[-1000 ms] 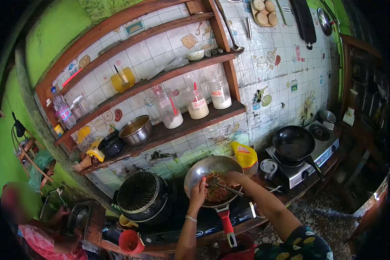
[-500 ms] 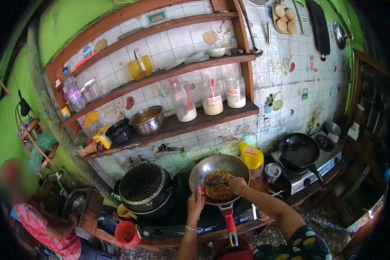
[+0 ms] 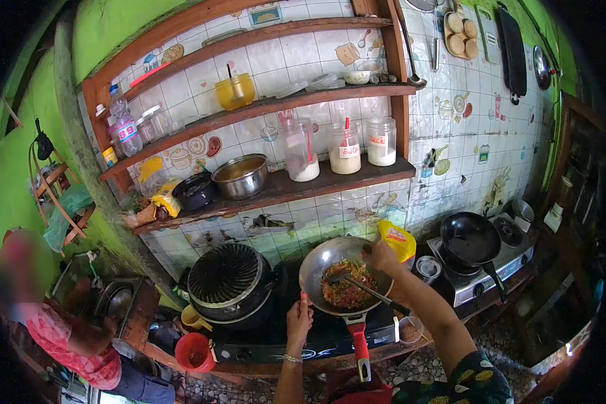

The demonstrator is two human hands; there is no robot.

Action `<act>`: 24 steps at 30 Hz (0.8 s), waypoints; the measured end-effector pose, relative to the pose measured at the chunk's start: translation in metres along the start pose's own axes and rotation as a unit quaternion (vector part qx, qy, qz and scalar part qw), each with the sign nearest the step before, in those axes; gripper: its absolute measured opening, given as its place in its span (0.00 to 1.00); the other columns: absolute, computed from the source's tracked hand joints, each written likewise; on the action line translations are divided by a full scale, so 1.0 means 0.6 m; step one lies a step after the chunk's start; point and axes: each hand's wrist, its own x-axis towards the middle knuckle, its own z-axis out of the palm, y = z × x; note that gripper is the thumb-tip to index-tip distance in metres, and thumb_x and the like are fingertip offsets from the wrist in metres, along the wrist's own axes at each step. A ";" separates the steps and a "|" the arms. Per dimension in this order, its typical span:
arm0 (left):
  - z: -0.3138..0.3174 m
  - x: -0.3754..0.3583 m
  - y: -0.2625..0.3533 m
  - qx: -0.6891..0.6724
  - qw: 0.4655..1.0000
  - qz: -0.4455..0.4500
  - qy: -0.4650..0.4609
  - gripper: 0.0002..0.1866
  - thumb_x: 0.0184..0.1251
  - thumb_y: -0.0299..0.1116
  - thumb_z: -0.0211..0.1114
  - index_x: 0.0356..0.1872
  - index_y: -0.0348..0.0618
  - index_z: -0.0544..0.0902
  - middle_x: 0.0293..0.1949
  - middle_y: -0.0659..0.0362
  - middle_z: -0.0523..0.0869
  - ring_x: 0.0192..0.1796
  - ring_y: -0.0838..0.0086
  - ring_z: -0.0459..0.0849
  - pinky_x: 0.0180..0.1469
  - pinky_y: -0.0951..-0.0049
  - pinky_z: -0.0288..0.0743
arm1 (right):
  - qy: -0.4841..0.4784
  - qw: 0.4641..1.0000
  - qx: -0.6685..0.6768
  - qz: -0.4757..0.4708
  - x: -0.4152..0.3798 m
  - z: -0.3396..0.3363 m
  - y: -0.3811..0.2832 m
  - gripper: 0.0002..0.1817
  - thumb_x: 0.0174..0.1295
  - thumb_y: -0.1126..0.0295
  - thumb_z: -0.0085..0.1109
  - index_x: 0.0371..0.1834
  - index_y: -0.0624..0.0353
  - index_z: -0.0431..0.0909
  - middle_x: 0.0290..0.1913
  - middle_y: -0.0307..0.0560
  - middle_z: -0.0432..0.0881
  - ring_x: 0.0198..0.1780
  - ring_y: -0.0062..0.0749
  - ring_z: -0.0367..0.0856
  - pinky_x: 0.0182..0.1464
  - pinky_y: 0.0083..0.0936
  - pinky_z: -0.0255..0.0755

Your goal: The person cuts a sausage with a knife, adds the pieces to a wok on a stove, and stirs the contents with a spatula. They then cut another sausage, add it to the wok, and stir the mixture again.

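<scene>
A metal pan (image 3: 313, 259) with a red handle sits on the black stove, chopped red and green food (image 3: 347, 289) inside it. Resting in the food is a dark spatula (image 3: 367, 289), its handle over the pan's right rim, with no hand on it. My left hand (image 3: 299, 323) is closed around something red at the pan's left edge. At the pan's upper right rim is my right hand (image 3: 382, 256), beside a yellow packet (image 3: 398, 241); its fingertips are too unclear to tell what they hold.
A black wok (image 3: 468, 239) stands on the silver stove (image 3: 518, 259) at right. Left are a large black pot (image 3: 229, 279), a red cup (image 3: 194, 351) and a person in a red shirt (image 3: 81, 347). Jars (image 3: 344, 158) and a steel pot (image 3: 240, 178) line the shelf.
My right hand has let go of the spatula and moved up and right toward the yellow packet. The spatula now leans on the rim. The view has shifted slightly.
</scene>
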 end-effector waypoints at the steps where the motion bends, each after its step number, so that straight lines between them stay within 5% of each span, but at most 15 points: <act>1: 0.003 0.000 0.001 -0.008 1.000 -0.011 -0.004 0.20 0.65 0.50 0.50 0.34 0.40 0.72 0.17 0.69 0.67 0.15 0.88 0.61 0.15 0.87 0.52 | 0.007 0.999 -0.033 0.027 0.021 0.009 0.020 0.18 0.42 0.57 0.62 0.26 0.63 0.79 0.25 0.57 0.79 0.31 0.49 0.80 0.35 0.39 0.73; 9: 0.023 -0.013 0.012 -0.059 0.998 -0.001 0.008 0.12 0.65 0.42 0.52 0.33 0.42 0.71 0.18 0.69 0.67 0.16 0.89 0.62 0.15 0.87 0.55 | 0.066 0.994 -0.082 -0.035 -0.001 0.028 0.079 0.19 0.46 0.56 0.59 0.32 0.63 0.77 0.28 0.60 0.79 0.33 0.51 0.79 0.36 0.40 0.73; 12: 0.031 -0.018 0.016 -0.098 0.995 -0.003 -0.005 0.11 0.63 0.40 0.55 0.32 0.44 0.70 0.19 0.69 0.67 0.16 0.89 0.63 0.15 0.87 0.56 | -0.015 0.997 -0.073 0.030 -0.043 0.011 0.072 0.19 0.46 0.57 0.60 0.34 0.62 0.76 0.28 0.60 0.79 0.33 0.52 0.78 0.36 0.41 0.73; 19: 0.039 -0.031 0.003 -0.138 0.990 -0.036 -0.014 0.08 0.63 0.37 0.56 0.31 0.47 0.69 0.19 0.70 0.66 0.17 0.90 0.62 0.16 0.88 0.55 | -0.126 0.976 -0.166 -0.063 -0.192 -0.073 0.038 0.28 0.41 0.55 0.65 0.40 0.64 0.70 0.28 0.54 0.79 0.33 0.48 0.79 0.37 0.39 0.73; 24: 0.018 -0.050 -0.024 -0.141 0.989 -0.038 0.014 0.07 0.64 0.37 0.55 0.31 0.48 0.69 0.18 0.70 0.66 0.16 0.90 0.62 0.15 0.89 0.54 | -0.112 0.954 -0.278 -0.020 -0.283 -0.034 0.073 0.31 0.38 0.49 0.66 0.41 0.59 0.70 0.30 0.49 0.80 0.34 0.42 0.80 0.36 0.35 0.73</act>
